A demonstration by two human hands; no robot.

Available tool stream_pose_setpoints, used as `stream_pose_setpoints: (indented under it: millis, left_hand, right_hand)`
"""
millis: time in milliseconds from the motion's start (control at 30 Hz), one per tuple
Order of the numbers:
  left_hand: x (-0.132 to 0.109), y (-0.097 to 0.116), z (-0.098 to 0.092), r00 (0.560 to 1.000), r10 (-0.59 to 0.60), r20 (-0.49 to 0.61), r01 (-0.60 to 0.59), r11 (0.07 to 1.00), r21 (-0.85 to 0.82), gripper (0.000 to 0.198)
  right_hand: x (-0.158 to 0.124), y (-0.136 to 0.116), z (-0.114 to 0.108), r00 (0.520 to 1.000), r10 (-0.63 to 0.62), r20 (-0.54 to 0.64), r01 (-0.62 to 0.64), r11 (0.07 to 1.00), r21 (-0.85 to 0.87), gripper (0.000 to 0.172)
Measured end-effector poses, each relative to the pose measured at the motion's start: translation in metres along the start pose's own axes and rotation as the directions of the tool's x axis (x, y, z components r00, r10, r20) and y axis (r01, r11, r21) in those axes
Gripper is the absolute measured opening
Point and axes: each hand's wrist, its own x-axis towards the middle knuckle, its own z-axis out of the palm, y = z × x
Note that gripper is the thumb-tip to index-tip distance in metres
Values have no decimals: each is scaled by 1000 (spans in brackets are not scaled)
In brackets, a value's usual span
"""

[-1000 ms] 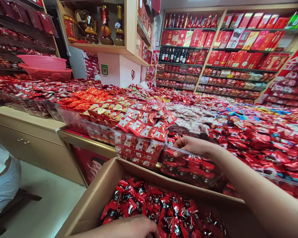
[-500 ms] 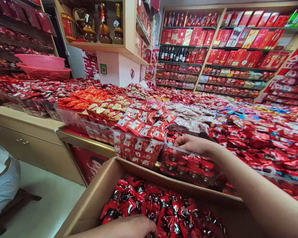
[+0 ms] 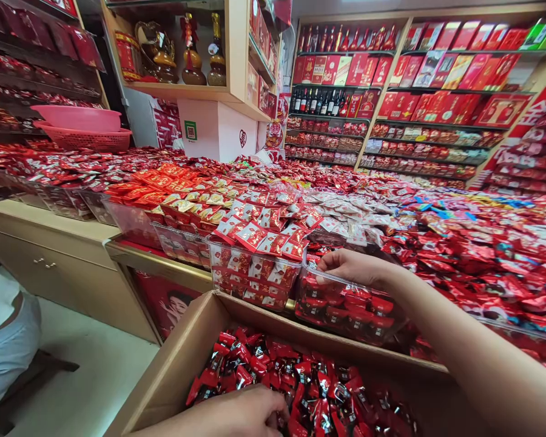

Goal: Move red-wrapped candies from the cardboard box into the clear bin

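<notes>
My left hand (image 3: 257, 408) is down in an open cardboard box (image 3: 173, 364), its fingers curled against a heap of red and black wrapped candies (image 3: 318, 379). What it holds, if anything, is hidden under the fingers. Beyond the box, my right hand (image 3: 350, 267) reaches over the rim of a clear plastic bin (image 3: 346, 306) that holds similar red candy packs. Its fingers bend together inside the bin near the left corner, and whatever lies between them cannot be made out.
To the left stands a clear bin of red and white packets (image 3: 257, 267). Heaps of wrapped sweets (image 3: 459, 249) cover the counter. Pink baskets (image 3: 84, 124) sit at far left, above a cabinet (image 3: 59, 243). A seated person (image 3: 9, 340) is at the left edge. Stocked shelves (image 3: 391, 91) line the back.
My left hand has risen slightly, with its fingers still curled among the candies. My right hand stays in the clear bin, almost unmoved. The view has shifted a little.
</notes>
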Motion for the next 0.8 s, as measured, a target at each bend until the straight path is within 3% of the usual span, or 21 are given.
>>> stream_pose_setpoints:
  millis: [133, 267, 467, 667, 800]
  left_hand:
    - [-5, 6, -4, 1000, -8, 0, 8, 999, 40, 36]
    - [-4, 8, -2, 1000, -2, 7, 1, 998, 70, 36]
    - [2, 1, 5, 999, 39, 9, -39, 997, 72, 35]
    - [3, -6, 9, 1000, -23, 3, 22, 977, 214, 33]
    - [10, -11, 18, 991, -66, 115, 13, 912, 411, 34]
  right_hand:
    - [-1, 3, -2, 992, 63, -111, -77, 990, -118, 38]
    - [-3, 2, 0, 985, 170, 0, -169, 984, 57, 36]
    - [-2, 1, 3, 992, 120, 31, -123, 981, 150, 25]
    - [1, 5, -2, 998, 10, -62, -15, 996, -84, 25]
    - [6, 10, -5, 969, -80, -234, -2, 944, -331, 32]
